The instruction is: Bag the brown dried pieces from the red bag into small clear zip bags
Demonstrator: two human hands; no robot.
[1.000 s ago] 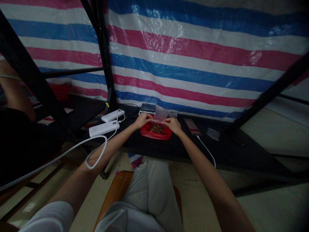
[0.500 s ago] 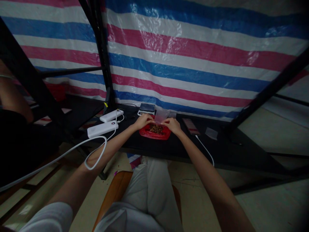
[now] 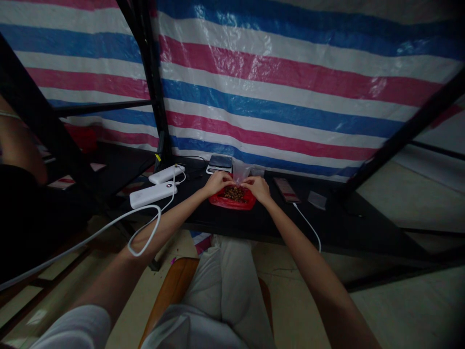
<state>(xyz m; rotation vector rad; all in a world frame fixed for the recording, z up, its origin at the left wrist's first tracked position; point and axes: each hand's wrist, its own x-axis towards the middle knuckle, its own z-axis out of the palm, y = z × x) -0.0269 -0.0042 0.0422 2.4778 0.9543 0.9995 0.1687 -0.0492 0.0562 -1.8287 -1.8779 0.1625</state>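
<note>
A red tray (image 3: 234,205) sits near the front edge of the black table, holding a heap of small brown and yellowish pieces (image 3: 234,193), too small to name. Over its far side, a clear plastic bag (image 3: 240,171) stands between my two hands. My left hand (image 3: 219,182) pinches the bag's near edge from the left. From the right, the fingers of my right hand (image 3: 257,187) are closed on the same edge. Whether anything is inside the bag I cannot tell. Just behind my left hand is a small digital scale (image 3: 220,163).
Two white power banks (image 3: 154,195) with cables lie on the left. On the right are a phone (image 3: 286,189) on a white cable and a small clear bag (image 3: 317,199). Black metal posts flank the table (image 3: 348,232); another person's arm (image 3: 22,140) shows at far left.
My fingers have shifted slightly at the bag's edge, and the bag's shape between them has changed a little. The tray stays in place.
</note>
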